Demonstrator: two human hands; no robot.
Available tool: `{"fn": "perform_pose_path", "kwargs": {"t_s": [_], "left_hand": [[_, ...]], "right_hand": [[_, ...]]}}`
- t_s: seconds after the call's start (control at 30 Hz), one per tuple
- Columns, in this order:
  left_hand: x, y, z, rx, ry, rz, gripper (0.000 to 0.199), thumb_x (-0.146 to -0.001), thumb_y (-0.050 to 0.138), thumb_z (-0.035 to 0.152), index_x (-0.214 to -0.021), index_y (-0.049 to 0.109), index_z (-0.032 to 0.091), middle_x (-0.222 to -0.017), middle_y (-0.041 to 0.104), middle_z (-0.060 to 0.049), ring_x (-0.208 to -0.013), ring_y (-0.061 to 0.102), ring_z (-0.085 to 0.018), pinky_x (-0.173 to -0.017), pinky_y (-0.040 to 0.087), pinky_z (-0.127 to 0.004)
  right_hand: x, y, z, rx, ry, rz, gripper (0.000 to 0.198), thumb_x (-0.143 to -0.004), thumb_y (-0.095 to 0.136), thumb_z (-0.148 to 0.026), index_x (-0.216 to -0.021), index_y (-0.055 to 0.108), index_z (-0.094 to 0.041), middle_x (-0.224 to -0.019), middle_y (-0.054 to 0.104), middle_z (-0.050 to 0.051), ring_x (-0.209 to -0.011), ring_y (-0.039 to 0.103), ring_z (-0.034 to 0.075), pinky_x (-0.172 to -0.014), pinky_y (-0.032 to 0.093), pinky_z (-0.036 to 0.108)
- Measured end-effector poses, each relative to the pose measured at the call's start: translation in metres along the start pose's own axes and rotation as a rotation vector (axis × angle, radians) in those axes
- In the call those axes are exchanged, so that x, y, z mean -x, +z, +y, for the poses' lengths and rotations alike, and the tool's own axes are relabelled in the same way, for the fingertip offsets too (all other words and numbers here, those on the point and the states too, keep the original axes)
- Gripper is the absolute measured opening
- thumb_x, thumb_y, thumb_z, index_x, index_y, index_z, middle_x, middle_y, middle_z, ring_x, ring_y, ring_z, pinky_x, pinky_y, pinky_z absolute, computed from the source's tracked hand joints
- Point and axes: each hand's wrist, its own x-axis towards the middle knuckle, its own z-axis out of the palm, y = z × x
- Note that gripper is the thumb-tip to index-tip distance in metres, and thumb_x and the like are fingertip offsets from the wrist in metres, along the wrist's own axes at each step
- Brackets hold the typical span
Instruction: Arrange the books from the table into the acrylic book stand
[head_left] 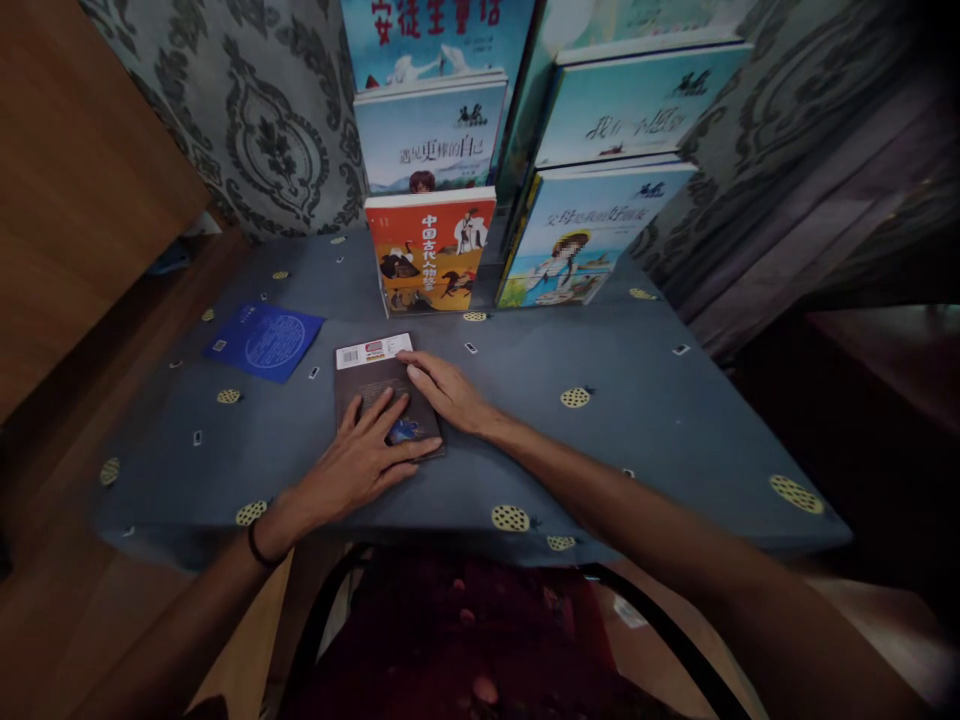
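A flat, royal-blue printed sheet with a pale circle [274,342] lies to the left of the dark rectangular book with a white barcode strip [382,373]. That book lies flat on the grey-blue table covering printed with yellow pineapples [645,440]. The left hand [366,455], a thin black band [259,545] around its wrist, rests on the book's lower part with its fingers spread wide, grasping nothing. Beyond the book, an orange-red illustrated book [431,255] stands upright. The right hand [446,392] touches the book's upper right edge, fingers extended; whether it pinches the edge, I cannot tell. Farther back to the book's right stands a pale-blue illustrated book [592,235].
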Motion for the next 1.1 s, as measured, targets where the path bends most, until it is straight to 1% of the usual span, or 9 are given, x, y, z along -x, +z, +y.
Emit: {"fn": "perform_pose_path", "kwargs": {"t_s": [0.13, 0.23, 0.3, 0.37, 0.5, 0.7, 0.9, 1.0, 1.1], "left_hand": [[0.007, -0.010, -0.012, 0.203, 0.007, 0.026, 0.035, -0.103, 0.040, 0.038, -0.127, 0.066, 0.036, -0.156, 0.044, -0.001, -0.149, 0.030, -0.027, -0.122, 0.015, -0.060], [0.014, -0.015, -0.028, 0.482, -0.111, 0.186, 0.036, -0.102, 0.037, 0.033, -0.120, 0.067, 0.024, -0.136, 0.063, -0.007, -0.131, 0.054, -0.022, -0.117, 0.037, -0.048], [0.019, -0.012, -0.037, 0.584, -0.213, 0.325, 0.033, -0.100, 0.038, 0.031, -0.116, 0.064, 0.020, -0.128, 0.067, -0.010, -0.122, 0.061, -0.022, -0.108, 0.047, -0.043], [0.023, -0.006, -0.042, 0.555, -0.227, 0.387, 0.031, -0.097, 0.038, 0.025, -0.116, 0.062, 0.018, -0.127, 0.067, -0.011, -0.120, 0.061, -0.022, -0.107, 0.048, -0.042], [0.029, 0.006, -0.044, 0.368, -0.115, 0.348, 0.043, -0.091, 0.035, 0.012, -0.126, 0.058, 0.018, -0.137, 0.060, -0.011, -0.133, 0.052, -0.022, -0.115, 0.041, -0.045], [0.030, 0.010, -0.042, 0.242, -0.128, 0.314, 0.043, -0.095, 0.031, 0.011, -0.128, 0.056, 0.020, -0.143, 0.056, -0.011, -0.137, 0.048, -0.021, -0.116, 0.040, -0.045], [0.029, 0.019, -0.038, 0.054, -0.436, 0.427, 0.039, -0.098, 0.036, 0.023, -0.132, 0.052, 0.014, -0.144, 0.051, -0.021, -0.140, 0.042, -0.034, -0.112, 0.039, -0.061], [0.025, 0.015, -0.034, 0.159, -0.444, 0.438, 0.043, -0.098, 0.037, 0.024, -0.139, 0.046, 0.015, -0.141, 0.055, -0.019, -0.139, 0.044, -0.033, -0.113, 0.038, -0.059], [0.018, 0.009, -0.034, 0.415, -0.461, 0.487, 0.047, -0.097, 0.042, 0.030, -0.142, 0.042, 0.019, -0.142, 0.054, -0.016, -0.135, 0.050, -0.029, -0.112, 0.041, -0.052]], "right_hand": [[0.008, 0.002, -0.010, 0.190, -0.066, -0.067, 0.041, -0.104, 0.035, -0.038, -0.133, 0.057, -0.019, -0.138, 0.061, 0.012, -0.136, 0.050, 0.022, -0.120, 0.031, 0.050], [0.016, 0.012, -0.032, 0.334, -0.165, -0.137, 0.038, -0.104, 0.037, -0.030, -0.130, 0.059, -0.013, -0.136, 0.062, 0.016, -0.134, 0.052, 0.023, -0.122, 0.026, 0.051], [0.023, 0.025, -0.052, 0.397, -0.238, -0.195, 0.038, -0.104, 0.037, -0.027, -0.130, 0.059, -0.010, -0.136, 0.062, 0.017, -0.134, 0.052, 0.023, -0.122, 0.026, 0.052], [0.030, 0.041, -0.071, 0.430, -0.310, -0.296, 0.040, -0.104, 0.039, -0.031, -0.131, 0.058, -0.008, -0.140, 0.059, 0.018, -0.138, 0.048, 0.025, -0.121, 0.028, 0.050], [0.049, 0.060, -0.089, 0.478, -0.318, -0.445, 0.069, -0.097, 0.052, -0.052, -0.142, 0.046, 0.001, -0.156, 0.038, 0.025, -0.149, 0.028, 0.032, -0.122, 0.029, 0.046], [0.077, 0.032, -0.078, 0.467, -0.212, -0.467, 0.079, -0.096, 0.055, -0.050, -0.151, 0.033, 0.002, -0.159, 0.027, 0.027, -0.152, 0.015, 0.033, -0.124, 0.022, 0.051], [0.102, 0.007, -0.064, 0.581, -0.098, -0.367, 0.079, -0.095, 0.060, -0.041, -0.155, 0.025, -0.002, -0.160, 0.025, 0.025, -0.151, 0.016, 0.034, -0.123, 0.027, 0.052], [0.107, 0.004, -0.063, 0.555, -0.076, -0.340, 0.082, -0.097, 0.057, -0.041, -0.159, 0.015, -0.007, -0.162, 0.023, 0.021, -0.152, 0.014, 0.031, -0.122, 0.030, 0.051], [0.107, 0.002, -0.065, 0.508, -0.041, -0.361, 0.083, -0.096, 0.057, -0.042, -0.159, 0.014, -0.009, -0.163, 0.019, 0.020, -0.153, 0.012, 0.031, -0.122, 0.032, 0.049]]}}
